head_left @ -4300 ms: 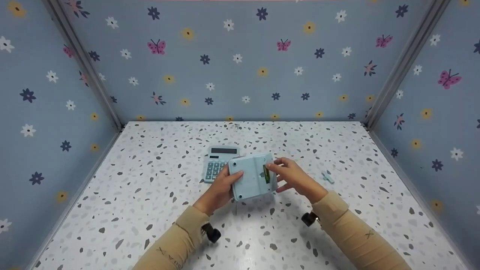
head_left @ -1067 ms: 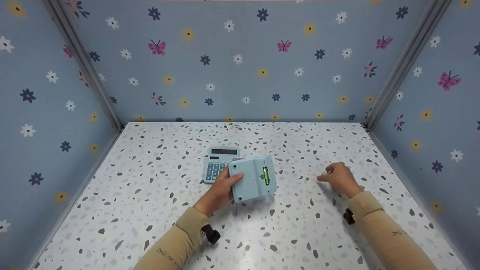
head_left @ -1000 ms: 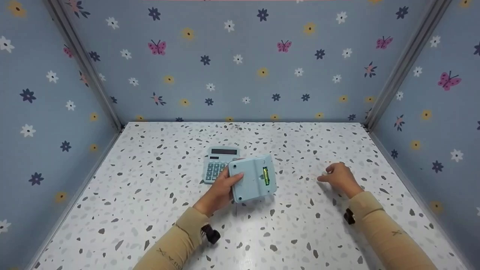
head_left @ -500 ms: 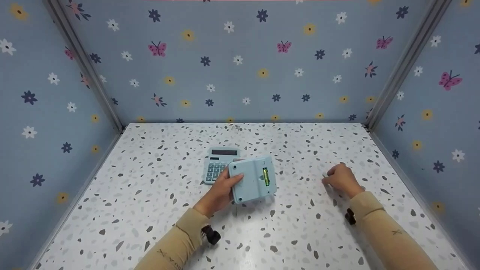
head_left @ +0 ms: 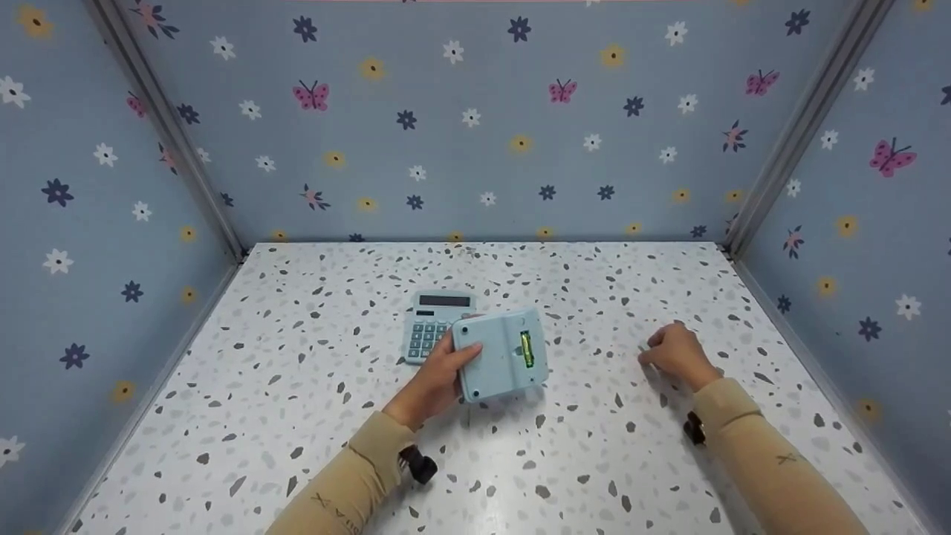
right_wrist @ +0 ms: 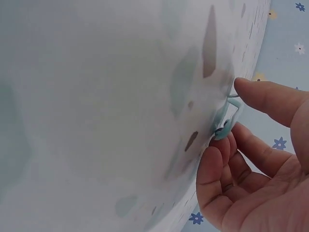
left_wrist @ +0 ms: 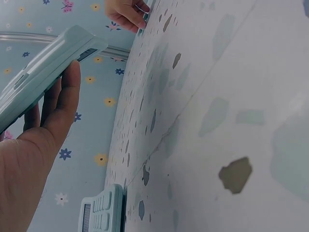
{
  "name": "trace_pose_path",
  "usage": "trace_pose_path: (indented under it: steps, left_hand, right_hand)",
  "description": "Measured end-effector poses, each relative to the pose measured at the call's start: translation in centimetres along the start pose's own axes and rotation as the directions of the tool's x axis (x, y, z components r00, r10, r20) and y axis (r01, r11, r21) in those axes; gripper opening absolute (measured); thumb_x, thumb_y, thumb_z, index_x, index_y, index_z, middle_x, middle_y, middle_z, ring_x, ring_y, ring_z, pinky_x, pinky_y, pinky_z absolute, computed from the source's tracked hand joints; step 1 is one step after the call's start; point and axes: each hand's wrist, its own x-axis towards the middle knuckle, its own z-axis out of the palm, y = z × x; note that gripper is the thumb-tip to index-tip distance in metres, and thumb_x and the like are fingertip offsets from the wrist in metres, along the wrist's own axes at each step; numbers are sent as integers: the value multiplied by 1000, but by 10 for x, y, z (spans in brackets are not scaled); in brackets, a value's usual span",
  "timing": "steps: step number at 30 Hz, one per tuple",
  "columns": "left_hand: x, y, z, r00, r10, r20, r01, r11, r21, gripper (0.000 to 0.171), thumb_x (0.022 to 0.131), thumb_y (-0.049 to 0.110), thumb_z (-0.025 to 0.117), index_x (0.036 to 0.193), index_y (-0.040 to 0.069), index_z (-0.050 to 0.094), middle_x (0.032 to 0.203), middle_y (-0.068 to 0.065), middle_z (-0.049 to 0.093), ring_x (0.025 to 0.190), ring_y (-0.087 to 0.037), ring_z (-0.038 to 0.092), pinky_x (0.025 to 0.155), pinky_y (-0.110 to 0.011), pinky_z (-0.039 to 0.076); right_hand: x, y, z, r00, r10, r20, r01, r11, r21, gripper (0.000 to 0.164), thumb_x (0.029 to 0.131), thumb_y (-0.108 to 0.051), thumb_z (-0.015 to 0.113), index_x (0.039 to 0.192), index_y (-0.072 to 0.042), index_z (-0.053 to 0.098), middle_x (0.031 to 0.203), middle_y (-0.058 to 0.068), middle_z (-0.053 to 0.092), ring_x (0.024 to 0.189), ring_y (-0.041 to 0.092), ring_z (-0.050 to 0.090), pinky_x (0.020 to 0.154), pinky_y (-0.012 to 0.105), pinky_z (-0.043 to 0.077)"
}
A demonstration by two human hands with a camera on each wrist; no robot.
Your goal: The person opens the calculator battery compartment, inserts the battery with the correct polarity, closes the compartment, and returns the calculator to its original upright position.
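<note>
My left hand [head_left: 437, 373] grips a light blue calculator [head_left: 489, 360] turned back side up, thumb on its back and fingers underneath. Its small battery compartment is uncovered, and a green-yellow battery [head_left: 527, 349] lies inside. In the left wrist view the held calculator [left_wrist: 48, 67] is tilted, raised off the table. Over to the right, my right hand [head_left: 677, 357] is down at the tabletop. Its thumb and fingertips pinch a small light blue battery cover [right_wrist: 225, 131], seen in the right wrist view; from the head it is mostly hidden by the fingers.
A second light blue calculator [head_left: 425, 334] lies face up behind my left hand, partly covered by the held one. The speckled white table [head_left: 334, 431] is bounded by flower-patterned walls [head_left: 475, 148] at the back and both sides.
My right hand has left the battery compartment, moved right to the battery cover on the table and closed its fingertips on it. My left hand keeps the calculator in nearly the same place.
</note>
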Motion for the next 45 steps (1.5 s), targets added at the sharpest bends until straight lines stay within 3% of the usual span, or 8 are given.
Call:
trace_pose_path:
  steps: [6, 10, 18, 32, 40, 45]
  left_hand:
    - [-1, 1, 1, 1000, -10, -14, 10, 1000, 5, 60, 114, 26, 54, 169, 23, 30, 164, -15, 46, 133, -26, 57, 109, -43, 53]
    - [-2, 1, 0, 1000, -21, -17, 21, 1000, 11, 61, 114, 27, 55, 170, 25, 29, 166, -13, 44, 135, -25, 56, 110, -45, 53]
    - [-2, 1, -1, 1000, -9, -8, 10, 1000, 6, 62, 115, 25, 53, 171, 25, 27, 172, -12, 38, 141, -25, 50, 118, -46, 45]
    - [-1, 1, 1, 1000, -5, -20, 5, 1000, 6, 61, 114, 25, 53, 170, 25, 29, 168, -13, 43, 137, -25, 54, 114, -44, 49]
    - [-2, 2, 0, 1000, -19, -15, 19, 1000, -4, 60, 115, 26, 52, 169, 25, 27, 170, -16, 39, 143, -30, 52, 118, -52, 48]
    - [-2, 2, 0, 999, -24, -23, 24, 1000, -4, 61, 114, 25, 52, 170, 27, 27, 169, -14, 39, 142, -30, 51, 117, -50, 48]
  right_hand:
    - [-3, -2, -2, 1000, -3, -10, 3, 1000, 2, 53, 94, -18, 78, 136, 10, 64, 137, 30, 65, 118, 40, 64, 106, 62, 50]
    - [-5, -6, -3, 1000, -20, -18, 20, 1000, -2, 51, 97, -21, 76, 138, 8, 64, 142, 30, 63, 127, 44, 63, 109, 69, 46]
    - [-7, -20, -3, 995, -78, -61, 81, 996, 37, 48, 98, -15, 77, 136, 11, 64, 129, 29, 66, 113, 37, 65, 99, 52, 55]
    - [-19, -41, 1, 975, -171, -143, 183, 981, 71, 44, 98, -14, 77, 134, 9, 67, 124, 26, 67, 107, 33, 60, 91, 45, 52]
    - [-30, -48, 3, 945, -261, -198, 285, 953, 101, 41, 98, -14, 77, 132, 8, 70, 122, 27, 69, 110, 38, 66, 87, 45, 56]
    - [-38, -55, 4, 938, -267, -222, 298, 947, 121, 39, 97, -15, 79, 130, 5, 71, 121, 25, 70, 108, 36, 66, 84, 40, 55]
